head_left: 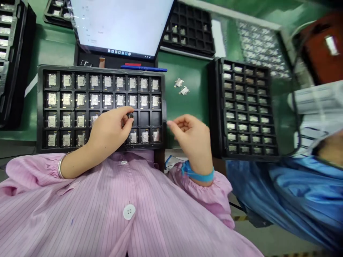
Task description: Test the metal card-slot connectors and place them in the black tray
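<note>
My left hand (112,126) is over the middle of a black compartment tray (102,67), pinching a small dark electronic part (130,115) between thumb and index finger. Silvery square electronic parts (94,81) sit in most of the tray's pockets. In the third row, the pockets to the right of the pinched part hold nothing. Just past the tray's right edge, my right hand (191,139) is closed, its thumb and index tips close together and the other fingers curled. Whether anything is between them I cannot make out. Two loose silvery parts (184,90) lie on the green mat above it.
A lit screen (123,26) stands behind the tray, with a blue pen (144,68) below it. Stacked trays (218,107) of parts stand at right, more trays (23,67) at left. Another black tray (197,32) lies behind. A person in blue clothing (281,192) is at right.
</note>
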Available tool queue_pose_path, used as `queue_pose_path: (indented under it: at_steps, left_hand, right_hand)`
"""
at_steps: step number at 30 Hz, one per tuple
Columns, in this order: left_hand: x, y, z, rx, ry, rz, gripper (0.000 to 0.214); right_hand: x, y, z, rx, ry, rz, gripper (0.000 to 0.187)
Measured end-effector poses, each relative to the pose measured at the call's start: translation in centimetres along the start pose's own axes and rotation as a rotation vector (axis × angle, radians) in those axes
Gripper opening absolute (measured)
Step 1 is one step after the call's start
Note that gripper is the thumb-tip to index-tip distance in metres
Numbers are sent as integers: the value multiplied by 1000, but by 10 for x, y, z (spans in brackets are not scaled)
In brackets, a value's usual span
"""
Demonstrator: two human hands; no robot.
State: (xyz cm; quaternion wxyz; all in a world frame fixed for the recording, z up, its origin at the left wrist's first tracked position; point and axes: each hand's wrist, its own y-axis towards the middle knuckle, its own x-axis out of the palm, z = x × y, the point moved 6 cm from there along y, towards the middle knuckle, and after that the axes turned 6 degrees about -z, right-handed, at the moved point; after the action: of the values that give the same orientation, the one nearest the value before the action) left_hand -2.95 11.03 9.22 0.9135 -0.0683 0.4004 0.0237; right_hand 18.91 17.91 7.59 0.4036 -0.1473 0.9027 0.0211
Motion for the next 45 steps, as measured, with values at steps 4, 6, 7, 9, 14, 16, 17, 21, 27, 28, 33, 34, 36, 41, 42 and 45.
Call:
queue_pose_path:
  at_steps: [4,6,7,9,14,16,17,21,27,28,33,34,36,41,42,45]
  left_hand:
    - [12,6,3,30,177,-30,30]
    - [17,7,5,58,267,-46,33]
    - [18,7,5,71,300,-51,34]
    - [19,5,5,85,334,-56,35]
    - [12,-6,-1,102,227,-73,35]
    - [8,-12,-6,113,176,-89,35]
    - [6,-16,-8,122,161,-95,36]
    - [0,-25,-11,158,119,-90,36]
    - [-3,-29,-10,170,61,-104,36]
    - [-2,-29,-11,168,60,-113,36]
    - [-3,-32,-14,165,17,-140,37]
    - [-3,-33,-15,161,8,-142,37]
    - [-3,-34,-17,151,-5,-152,37]
    - [-3,-34,-19,141,-18,-166,36]
    - [-3,-34,-19,145,-19,-166,36]
    - [-3,-35,-18,152,-23,-170,36]
  right_hand:
    - [-31,57,14,-89,-169,207,14]
    - [-34,88,16,-170,-278,169,29]
    - [-32,102,15,-221,-316,120,35]
    - [-23,121,14,-316,-351,-4,44]
    - [-7,116,22,-324,-425,-159,47]
    - [-9,101,27,-269,-475,-107,43]
    - [-11,92,29,-249,-492,-81,40]
    - [-16,61,34,-175,-475,-51,20]
    - [-23,49,41,-52,-273,-81,22]
    - [-23,50,41,-29,-242,-81,25]
    - [-21,52,48,32,-20,-41,27]
    - [-19,52,51,51,48,-39,28]
    - [-17,52,55,80,151,-48,30]
    - [-18,42,57,112,141,-46,15]
    - [-17,38,57,124,133,-49,17]
    - [-17,31,55,136,13,-11,24]
